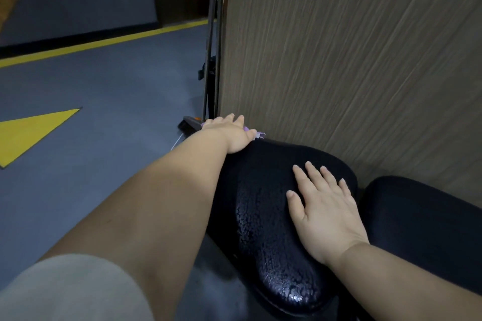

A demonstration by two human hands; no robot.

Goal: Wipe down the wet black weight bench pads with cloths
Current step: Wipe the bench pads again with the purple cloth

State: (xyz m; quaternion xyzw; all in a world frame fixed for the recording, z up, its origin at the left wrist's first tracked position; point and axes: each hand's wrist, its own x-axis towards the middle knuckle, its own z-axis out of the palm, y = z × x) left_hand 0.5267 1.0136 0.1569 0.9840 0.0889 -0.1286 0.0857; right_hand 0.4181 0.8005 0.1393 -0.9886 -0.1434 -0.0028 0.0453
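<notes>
**Both hands on the wet bench pad**

The black bench pad (268,229) fills the lower middle of the view. Its near half is beaded with water, and its far end almost reaches a wood-grain panel (352,60). A second black pad (422,219) lies just beside it on the right.

The right hand (326,211) rests flat on the first pad, palm down, with its fingers straight and spread. It holds nothing.

The left hand (230,135) reaches to the pad's far end and lies palm down over a purple cloth (259,134). Only a scrap of the cloth shows, past the thumb. The fingers look stretched forward rather than curled.

A grey sleeve (65,292) covers the left upper arm. Dark metal rods (214,60) stand at the panel's edge. To the left is blue-grey floor (117,91) marked with a yellow triangle (34,133) and a yellow line (104,41).
</notes>
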